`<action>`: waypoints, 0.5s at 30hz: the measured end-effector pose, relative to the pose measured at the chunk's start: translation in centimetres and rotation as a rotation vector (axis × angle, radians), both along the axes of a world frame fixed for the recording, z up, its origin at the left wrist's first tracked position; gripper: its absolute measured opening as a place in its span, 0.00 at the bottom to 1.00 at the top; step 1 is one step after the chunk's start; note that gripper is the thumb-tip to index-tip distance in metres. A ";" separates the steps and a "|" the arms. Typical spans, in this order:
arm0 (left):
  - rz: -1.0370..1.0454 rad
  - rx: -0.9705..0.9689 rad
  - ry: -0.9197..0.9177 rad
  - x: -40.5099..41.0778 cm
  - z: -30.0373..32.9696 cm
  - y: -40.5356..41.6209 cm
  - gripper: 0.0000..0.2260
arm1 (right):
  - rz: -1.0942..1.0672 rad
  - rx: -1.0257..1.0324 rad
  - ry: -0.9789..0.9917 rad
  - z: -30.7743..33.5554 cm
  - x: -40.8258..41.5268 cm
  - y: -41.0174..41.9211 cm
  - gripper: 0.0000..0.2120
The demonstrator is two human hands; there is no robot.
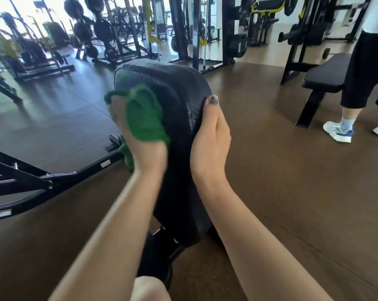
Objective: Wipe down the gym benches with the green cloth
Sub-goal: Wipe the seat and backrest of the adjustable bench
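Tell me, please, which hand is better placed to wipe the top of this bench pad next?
Left. The left hand already grips the green cloth against the bench pad, just below its top. The right hand only steadies the pad's right edge.

Left hand (138,135) blurred (green cloth (144,118) hides fingers).

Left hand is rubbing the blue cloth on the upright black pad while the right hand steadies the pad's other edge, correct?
Not quite: the cloth is green, not blue, as the head view shows. The rest holds: the left hand rubs it on the upright black pad while the right hand steadies the other edge.
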State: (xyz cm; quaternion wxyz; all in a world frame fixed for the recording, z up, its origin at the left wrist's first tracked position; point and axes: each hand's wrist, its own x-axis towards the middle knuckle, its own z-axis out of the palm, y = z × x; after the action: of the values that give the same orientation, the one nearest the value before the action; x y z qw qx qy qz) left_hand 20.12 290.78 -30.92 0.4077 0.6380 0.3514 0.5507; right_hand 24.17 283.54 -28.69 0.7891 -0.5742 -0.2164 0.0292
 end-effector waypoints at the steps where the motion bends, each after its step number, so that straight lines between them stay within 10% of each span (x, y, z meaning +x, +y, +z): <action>1: 0.017 0.119 0.038 -0.6 -0.4 -1.2 0.09 | -0.009 0.003 0.008 -0.1 0.1 0.1 0.23; 7: 0.043 0.607 -0.135 1.4 3.2 1.8 0.16 | 0.037 0.001 0.008 -0.3 0.1 -0.1 0.24; 11: 0.028 -0.176 -0.177 2.3 3.9 9.8 0.11 | 0.039 -0.009 0.035 0.3 -0.5 -0.4 0.24; 15: -0.031 0.007 -0.227 1.5 3.7 4.2 0.13 | 0.002 -0.001 0.031 0.5 -0.7 -0.3 0.22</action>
State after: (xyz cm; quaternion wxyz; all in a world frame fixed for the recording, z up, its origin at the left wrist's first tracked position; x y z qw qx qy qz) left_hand 21.64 294.95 -27.21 0.4513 0.5782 0.2909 0.6143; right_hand 23.46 283.26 -28.20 0.7919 -0.5739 -0.2047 0.0390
